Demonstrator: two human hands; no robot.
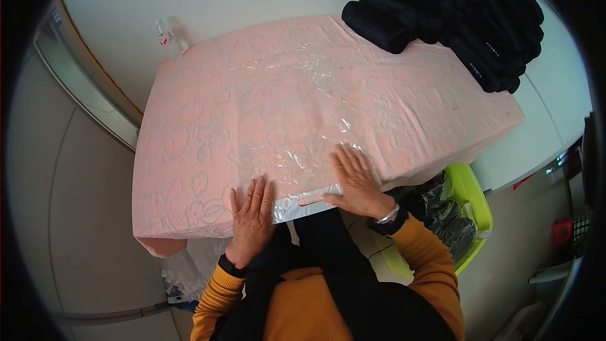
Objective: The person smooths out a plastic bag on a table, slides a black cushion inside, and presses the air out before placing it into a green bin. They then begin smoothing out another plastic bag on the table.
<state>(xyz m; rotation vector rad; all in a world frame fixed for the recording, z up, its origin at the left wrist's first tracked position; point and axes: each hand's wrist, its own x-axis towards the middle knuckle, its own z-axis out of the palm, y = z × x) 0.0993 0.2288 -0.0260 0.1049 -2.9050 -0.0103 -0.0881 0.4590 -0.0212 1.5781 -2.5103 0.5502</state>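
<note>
A clear plastic bag (293, 158) lies flat on the pink patterned cloth (183, 152) that covers the table. Its white top band (289, 209), with a handle slot, reaches the table's front edge. My left hand (252, 218) rests palm down at the band's left end, fingers spread on the cloth and the bag's edge. Over the bag's right part lies my right hand (358, 184), palm down with fingers stretched out and the thumb near the slot. Neither hand grips anything.
Black rolled items (442, 13) are piled at the back right. A small bottle (165, 33) stands at the back left. Below the right edge is a yellow-green bin (483, 211) holding dark wrapped items. Clear plastic bags (196, 268) hang or lie under the front left edge.
</note>
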